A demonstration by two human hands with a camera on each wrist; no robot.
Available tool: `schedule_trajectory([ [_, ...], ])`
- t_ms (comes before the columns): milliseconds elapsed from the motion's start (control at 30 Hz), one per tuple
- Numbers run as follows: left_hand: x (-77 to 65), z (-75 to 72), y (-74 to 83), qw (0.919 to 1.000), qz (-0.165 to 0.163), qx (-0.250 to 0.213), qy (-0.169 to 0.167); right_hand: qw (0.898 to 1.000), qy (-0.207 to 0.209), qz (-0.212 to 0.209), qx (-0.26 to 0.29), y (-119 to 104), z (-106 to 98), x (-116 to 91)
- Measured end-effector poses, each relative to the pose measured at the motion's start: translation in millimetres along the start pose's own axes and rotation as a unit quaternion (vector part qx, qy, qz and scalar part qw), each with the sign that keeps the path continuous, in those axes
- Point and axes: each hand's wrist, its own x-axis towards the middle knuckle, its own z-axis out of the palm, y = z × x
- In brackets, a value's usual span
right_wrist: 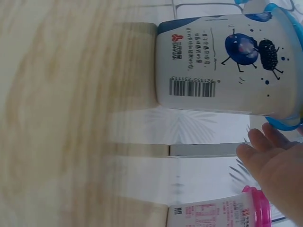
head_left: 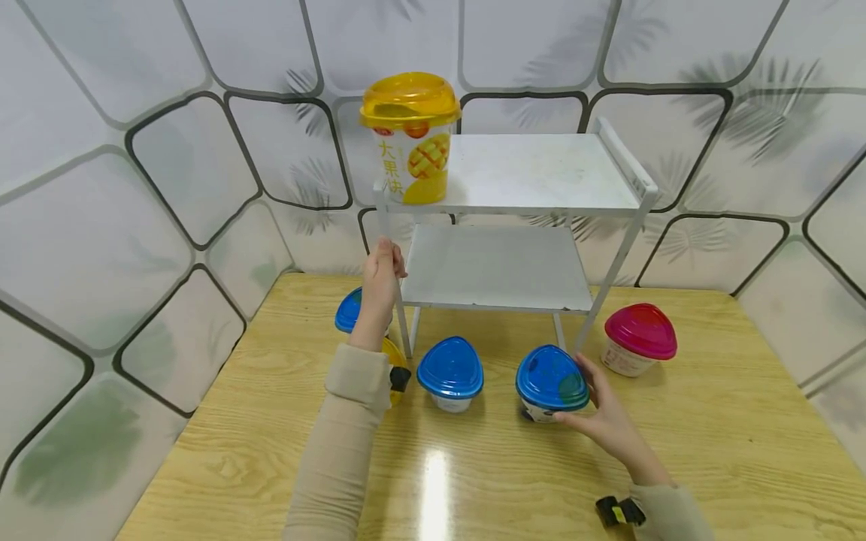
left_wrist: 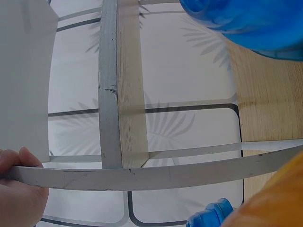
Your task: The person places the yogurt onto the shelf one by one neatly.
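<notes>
My left hand point(head_left: 382, 274) grips the left front post of a white two-tier shelf rack point(head_left: 497, 259); in the left wrist view, the fingers point(left_wrist: 31, 158) curl round the bar point(left_wrist: 142, 178). At the table's middle right, my right hand point(head_left: 612, 421) holds the right corner of a blue-lidded cup point(head_left: 552, 379), thumb at the front and fingers at the back. Up close the white cup point(right_wrist: 227, 66) shows berry drawings and a barcode, with the right fingertips point(right_wrist: 269, 130) at its lid edge; the thumb is out of that view.
A yellow-lidded mango cup point(head_left: 413, 143) stands on the top tier's left end. Another blue-lidded cup point(head_left: 451, 372) sits centre front, a pink-lidded cup point(head_left: 639, 338) at right. Behind the left wrist, a blue lid point(head_left: 348, 309) and a yellow lid point(head_left: 395, 353) are partly hidden.
</notes>
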Motion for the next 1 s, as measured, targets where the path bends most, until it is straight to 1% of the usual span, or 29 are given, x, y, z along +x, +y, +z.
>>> schedule_trajectory([
  [233, 1.1, -0.1, 1.1, 1.0000, -0.006, 0.001, -0.001, 0.999, -0.010, 0.026, 0.020, 5.3, 1.6, 1.4],
  [600, -0.2, 0.4, -0.9, 0.9999, 0.003, -0.005, -0.009, 0.995, -0.030, 0.075, 0.053, 8.0, 3.7, 5.0],
  [833, -0.1, -0.1, -1.2, 1.0000, 0.000, -0.001, -0.007, 0.992, -0.039, 0.070, 0.096, 8.5, 2.5, 5.5],
  [1000, 0.4, -0.6, -1.6, 1.0000, -0.006, -0.001, -0.007, 0.991, -0.045, 0.064, 0.113, 12.0, 3.5, 5.1],
])
